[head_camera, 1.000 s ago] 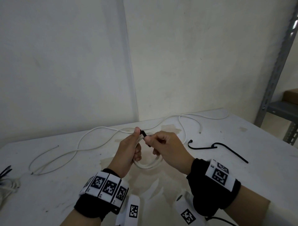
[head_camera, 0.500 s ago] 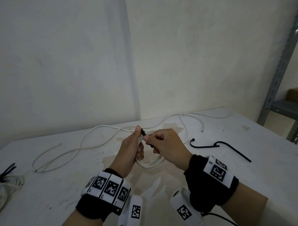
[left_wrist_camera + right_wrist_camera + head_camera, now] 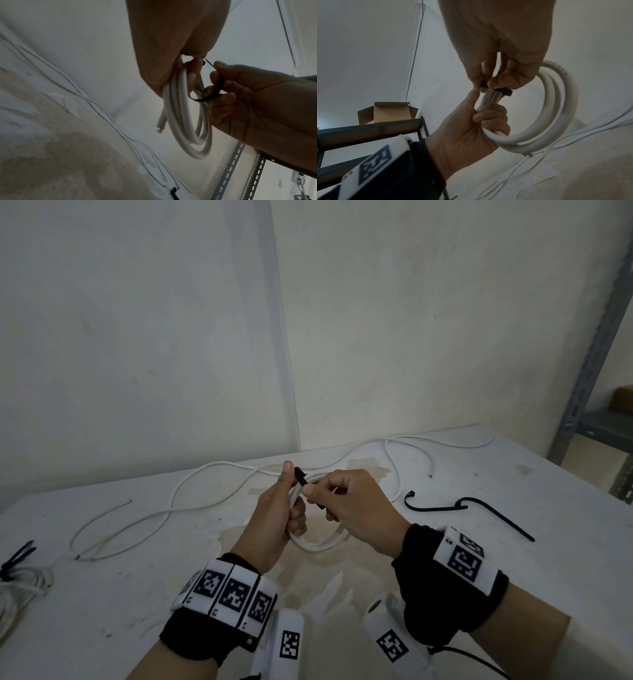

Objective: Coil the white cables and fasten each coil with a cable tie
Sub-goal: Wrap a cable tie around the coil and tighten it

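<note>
My left hand (image 3: 284,508) grips a small coil of white cable (image 3: 320,544) above the middle of the table, fingers curled round its strands (image 3: 491,119). A black cable tie (image 3: 301,477) is looped around the coil (image 3: 181,121) at the top. My right hand (image 3: 346,501) pinches the tie's strap (image 3: 216,90) between thumb and fingers, close to the left thumb. The tie's head (image 3: 505,92) sits on the bundled strands (image 3: 556,121). Two loose white cables (image 3: 205,501) lie uncoiled across the table behind my hands.
Two spare black cable ties (image 3: 462,506) lie on the white table (image 3: 102,594) to the right. A tied white coil (image 3: 17,594) with a black tie sits at the left edge. A grey metal shelf (image 3: 603,426) stands right; a cardboard box (image 3: 385,112) rests on it.
Both hands stay together with the coil. The right hand's pinch on the tie strap has shifted slightly; the view has drifted a little.
</note>
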`<action>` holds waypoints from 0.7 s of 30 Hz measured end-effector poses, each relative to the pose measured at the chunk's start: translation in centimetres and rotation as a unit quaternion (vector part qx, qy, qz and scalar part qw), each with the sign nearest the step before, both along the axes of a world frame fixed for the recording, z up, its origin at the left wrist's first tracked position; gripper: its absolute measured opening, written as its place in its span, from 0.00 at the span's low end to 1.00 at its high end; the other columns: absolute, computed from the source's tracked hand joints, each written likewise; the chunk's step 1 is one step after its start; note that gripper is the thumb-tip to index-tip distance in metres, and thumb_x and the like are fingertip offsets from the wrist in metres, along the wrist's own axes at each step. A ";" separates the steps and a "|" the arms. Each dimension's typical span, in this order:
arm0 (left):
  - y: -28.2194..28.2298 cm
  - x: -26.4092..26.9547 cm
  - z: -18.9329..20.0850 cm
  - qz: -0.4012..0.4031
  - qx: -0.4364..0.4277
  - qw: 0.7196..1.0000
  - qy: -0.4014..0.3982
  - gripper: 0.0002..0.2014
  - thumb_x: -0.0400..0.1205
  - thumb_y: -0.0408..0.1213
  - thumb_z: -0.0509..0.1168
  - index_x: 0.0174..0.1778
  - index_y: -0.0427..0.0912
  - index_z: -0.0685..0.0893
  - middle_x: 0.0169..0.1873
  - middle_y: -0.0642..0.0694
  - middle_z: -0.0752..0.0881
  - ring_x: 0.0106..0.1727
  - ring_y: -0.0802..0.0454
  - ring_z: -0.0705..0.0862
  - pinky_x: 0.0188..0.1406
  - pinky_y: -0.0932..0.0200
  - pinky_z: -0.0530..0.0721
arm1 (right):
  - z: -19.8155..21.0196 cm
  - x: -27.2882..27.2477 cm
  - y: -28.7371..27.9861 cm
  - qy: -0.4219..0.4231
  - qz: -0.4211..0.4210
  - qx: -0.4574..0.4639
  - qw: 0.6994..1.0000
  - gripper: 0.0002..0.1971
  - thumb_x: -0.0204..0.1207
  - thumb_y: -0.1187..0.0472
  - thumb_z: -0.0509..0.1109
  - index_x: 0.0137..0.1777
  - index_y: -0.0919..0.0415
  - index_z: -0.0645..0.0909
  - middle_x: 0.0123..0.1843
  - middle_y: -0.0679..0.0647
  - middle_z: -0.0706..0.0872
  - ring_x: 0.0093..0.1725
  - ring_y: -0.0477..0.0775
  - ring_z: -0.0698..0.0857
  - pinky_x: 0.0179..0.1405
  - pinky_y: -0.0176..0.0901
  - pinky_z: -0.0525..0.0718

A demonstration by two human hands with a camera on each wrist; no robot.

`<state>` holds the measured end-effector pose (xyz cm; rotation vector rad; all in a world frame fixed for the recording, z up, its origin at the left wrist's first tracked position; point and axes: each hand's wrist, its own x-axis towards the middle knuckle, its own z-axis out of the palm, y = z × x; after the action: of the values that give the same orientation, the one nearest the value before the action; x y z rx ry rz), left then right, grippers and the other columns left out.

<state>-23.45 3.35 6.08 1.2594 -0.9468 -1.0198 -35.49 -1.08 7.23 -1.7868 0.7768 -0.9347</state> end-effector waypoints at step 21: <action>0.3 0.8 -0.3 0.021 0.004 1.000 0.009 0.24 0.84 0.57 0.48 0.36 0.44 0.79 0.19 0.52 0.61 0.20 0.57 0.59 0.23 0.62 0.63 | 0.2 1.3 0.2 -0.013 -0.002 0.010 1.000 0.14 0.74 0.61 0.71 0.32 0.71 0.82 0.23 0.49 0.77 0.17 0.39 0.70 0.21 0.24 0.68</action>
<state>-22.61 3.63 5.83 1.2687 -0.9003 -1.0019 -34.22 -0.84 7.42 -1.7530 0.7715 -0.9488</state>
